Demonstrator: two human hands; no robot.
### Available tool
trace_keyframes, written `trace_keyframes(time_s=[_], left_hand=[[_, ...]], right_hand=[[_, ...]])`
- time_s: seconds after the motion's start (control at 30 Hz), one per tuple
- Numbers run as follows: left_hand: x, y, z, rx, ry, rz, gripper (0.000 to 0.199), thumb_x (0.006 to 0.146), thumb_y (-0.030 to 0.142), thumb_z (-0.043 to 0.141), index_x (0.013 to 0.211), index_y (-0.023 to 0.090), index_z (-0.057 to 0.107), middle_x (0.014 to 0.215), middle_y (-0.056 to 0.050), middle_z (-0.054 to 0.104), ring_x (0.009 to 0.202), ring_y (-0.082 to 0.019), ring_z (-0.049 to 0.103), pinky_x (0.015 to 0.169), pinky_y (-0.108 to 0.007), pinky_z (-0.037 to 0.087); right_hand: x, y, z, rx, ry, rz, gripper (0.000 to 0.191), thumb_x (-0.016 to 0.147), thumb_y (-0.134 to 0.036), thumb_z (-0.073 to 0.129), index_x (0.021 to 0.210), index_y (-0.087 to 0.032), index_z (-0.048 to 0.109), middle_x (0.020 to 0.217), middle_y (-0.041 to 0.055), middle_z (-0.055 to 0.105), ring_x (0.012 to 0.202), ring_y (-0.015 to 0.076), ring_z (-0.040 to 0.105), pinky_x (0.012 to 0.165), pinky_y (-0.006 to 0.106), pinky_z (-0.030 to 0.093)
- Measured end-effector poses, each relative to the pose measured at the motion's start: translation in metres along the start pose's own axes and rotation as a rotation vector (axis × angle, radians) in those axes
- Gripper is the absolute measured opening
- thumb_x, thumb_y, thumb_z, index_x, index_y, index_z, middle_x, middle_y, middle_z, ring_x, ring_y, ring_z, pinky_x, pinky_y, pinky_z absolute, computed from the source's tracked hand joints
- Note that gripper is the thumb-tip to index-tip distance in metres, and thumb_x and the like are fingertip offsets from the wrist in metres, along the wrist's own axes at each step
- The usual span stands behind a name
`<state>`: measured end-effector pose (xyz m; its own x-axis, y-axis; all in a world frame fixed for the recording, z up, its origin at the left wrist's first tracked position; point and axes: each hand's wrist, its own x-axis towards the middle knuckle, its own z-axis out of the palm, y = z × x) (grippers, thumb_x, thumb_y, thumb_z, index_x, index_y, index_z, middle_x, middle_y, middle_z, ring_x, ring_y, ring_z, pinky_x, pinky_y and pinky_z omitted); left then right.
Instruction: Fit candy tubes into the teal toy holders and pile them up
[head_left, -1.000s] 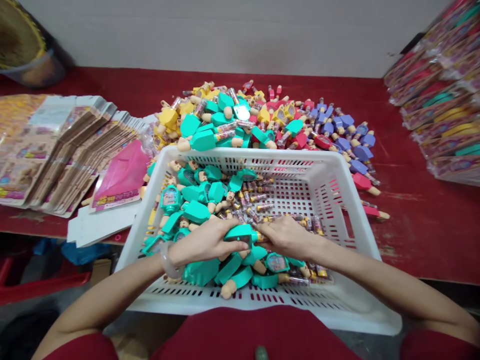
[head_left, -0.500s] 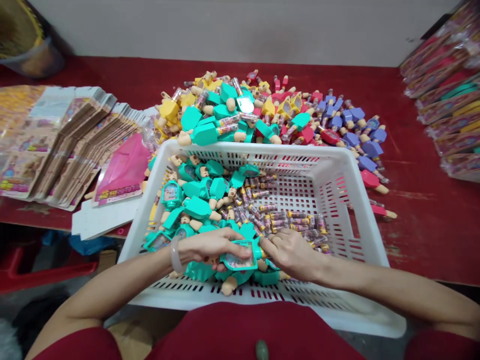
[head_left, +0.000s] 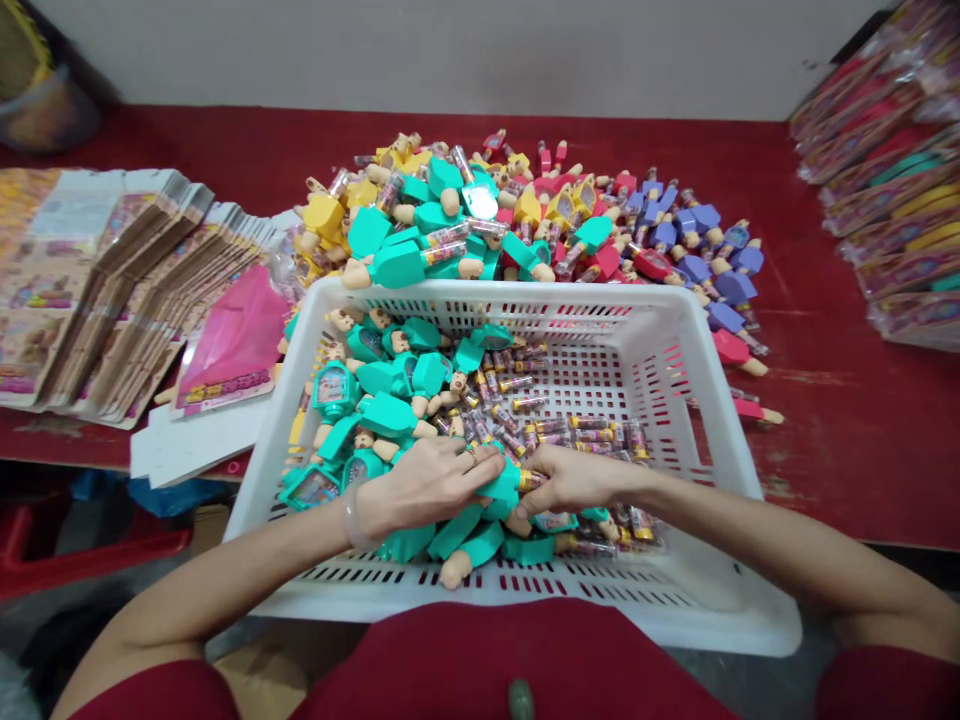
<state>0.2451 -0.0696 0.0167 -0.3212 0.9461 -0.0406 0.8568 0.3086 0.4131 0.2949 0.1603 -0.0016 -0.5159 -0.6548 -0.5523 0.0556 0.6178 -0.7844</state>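
My left hand (head_left: pixel 427 485), with a pale bangle on its wrist, and my right hand (head_left: pixel 577 478) meet over a white plastic basket (head_left: pixel 480 300). Between them is a teal toy with a clear candy tube (head_left: pixel 501 488). My left fingers curl over its body while my right fingers pinch near the tube end. Its face is hidden. Below them, several teal doll-shaped toys (head_left: pixel 390 415) and loose candy tubes (head_left: pixel 555 430) lie in the basket. Behind the basket, a mixed pile of teal, yellow, red and purple toys (head_left: pixel 525 210) spreads across the table.
The red table (head_left: pixel 847 430) holds flat stacks of printed card packaging (head_left: pixel 127 290) and a pink card (head_left: pixel 236 340) at left. Stacked packaged goods (head_left: pixel 892 200) stand at right. A woven container (head_left: pixel 30 90) sits at the back left corner.
Both hands have moved up and closed around the teal toy, turning it so its face no longer shows. The view has shifted slightly.
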Motion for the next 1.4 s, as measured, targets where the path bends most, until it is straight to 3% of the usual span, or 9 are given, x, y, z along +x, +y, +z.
trace_keyframes(time_s=[0.07, 0.2, 0.3, 0.47, 0.6, 0.77, 0.93, 1.3, 1.4], left_hand=[[0.0, -0.005, 0.002, 0.008, 0.042, -0.044, 0.031, 0.09, 0.035, 0.05, 0.117, 0.021, 0.055, 0.115, -0.009, 0.064, 0.084, -0.021, 0.062, 0.065, -0.028, 0.044], [0.001, -0.015, -0.004, -0.492, -0.153, -0.242, 0.039, 0.088, 0.051, 0.052, 0.107, 0.018, 0.059, 0.085, -0.003, 0.068, 0.068, -0.016, 0.062, 0.058, -0.024, 0.044], [0.001, -0.018, -0.006, -0.703, -0.304, -0.19, 0.036, 0.09, 0.047, 0.05, 0.106, 0.017, 0.059, 0.08, -0.001, 0.068, 0.061, -0.013, 0.061, 0.055, -0.023, 0.044], [0.002, -0.02, 0.006, 0.016, 0.109, 0.033, 0.033, 0.092, 0.015, 0.043, 0.124, 0.02, 0.053, 0.125, -0.008, 0.061, 0.088, -0.019, 0.06, 0.074, -0.032, 0.045], [0.004, -0.023, 0.012, 0.236, 0.179, 0.145, 0.038, 0.093, 0.013, 0.042, 0.128, 0.025, 0.05, 0.135, -0.007, 0.054, 0.093, -0.021, 0.057, 0.082, -0.038, 0.044], [0.005, -0.023, 0.0, -0.408, -0.075, -0.278, 0.037, 0.089, 0.039, 0.052, 0.121, 0.02, 0.054, 0.102, -0.006, 0.068, 0.08, -0.019, 0.061, 0.067, -0.028, 0.045], [0.004, -0.02, -0.018, -0.765, -0.216, -0.323, 0.043, 0.086, 0.053, 0.053, 0.11, 0.018, 0.059, 0.086, -0.001, 0.066, 0.065, -0.013, 0.058, 0.057, -0.023, 0.042], [-0.002, -0.015, 0.002, 0.445, 0.262, 0.115, 0.034, 0.087, 0.008, 0.04, 0.116, 0.018, 0.055, 0.119, -0.009, 0.063, 0.087, -0.019, 0.061, 0.073, -0.033, 0.046], [0.008, -0.029, -0.029, 0.498, 0.282, 0.024, 0.031, 0.09, 0.01, 0.041, 0.116, 0.019, 0.055, 0.123, -0.009, 0.061, 0.089, -0.019, 0.061, 0.074, -0.032, 0.046]], right_hand=[[0.003, 0.003, -0.007, 0.019, -0.055, -0.044, 0.031, 0.086, -0.044, 0.056, 0.072, -0.018, 0.053, 0.051, -0.0074, 0.039, 0.045, 0.008, 0.035, 0.047, 0.022, 0.031], [0.004, 0.002, -0.003, -0.524, 0.482, -0.144, 0.015, 0.089, -0.026, 0.049, 0.089, -0.014, 0.059, 0.077, 0.0058, 0.06, 0.067, 0.0156, 0.051, 0.06, 0.027, 0.036], [0.003, 0.002, 0.005, -0.706, 0.586, -0.112, 0.022, 0.09, -0.014, 0.04, 0.087, -0.012, 0.061, 0.08, 0.0118, 0.062, 0.072, 0.0189, 0.053, 0.066, 0.032, 0.036], [0.008, 0.012, 0.004, -0.047, 0.173, 0.038, 0.03, 0.084, -0.045, 0.058, 0.076, -0.016, 0.056, 0.054, -0.003, 0.046, 0.049, 0.0113, 0.041, 0.05, 0.025, 0.033], [0.012, 0.019, -0.006, 0.39, -0.246, 0.021, 0.044, 0.086, -0.06, 0.045, 0.082, -0.017, 0.055, 0.044, -0.0107, 0.029, 0.037, 0.0084, 0.025, 0.041, 0.023, 0.029], [0.007, 0.011, -0.013, -0.334, 0.605, -0.196, 0.031, 0.084, -0.039, 0.06, 0.103, -0.014, 0.057, 0.082, 0.0061, 0.063, 0.071, 0.0169, 0.055, 0.063, 0.029, 0.04], [-0.006, -0.003, -0.007, -0.77, 0.701, -0.428, 0.031, 0.096, -0.035, 0.042, 0.099, -0.011, 0.061, 0.077, 0.0092, 0.064, 0.068, 0.0173, 0.054, 0.063, 0.031, 0.036], [0.009, 0.007, -0.005, 0.981, -0.11, 0.062, 0.045, 0.088, -0.058, 0.04, 0.082, -0.016, 0.054, 0.041, -0.0104, 0.031, 0.032, 0.0066, 0.019, 0.033, 0.02, 0.015], [0.014, 0.014, -0.033, 0.939, 0.119, 0.01, 0.052, 0.09, -0.06, 0.035, 0.092, -0.013, 0.057, 0.051, -0.0018, 0.052, 0.035, 0.0093, 0.041, 0.037, 0.021, 0.034]])
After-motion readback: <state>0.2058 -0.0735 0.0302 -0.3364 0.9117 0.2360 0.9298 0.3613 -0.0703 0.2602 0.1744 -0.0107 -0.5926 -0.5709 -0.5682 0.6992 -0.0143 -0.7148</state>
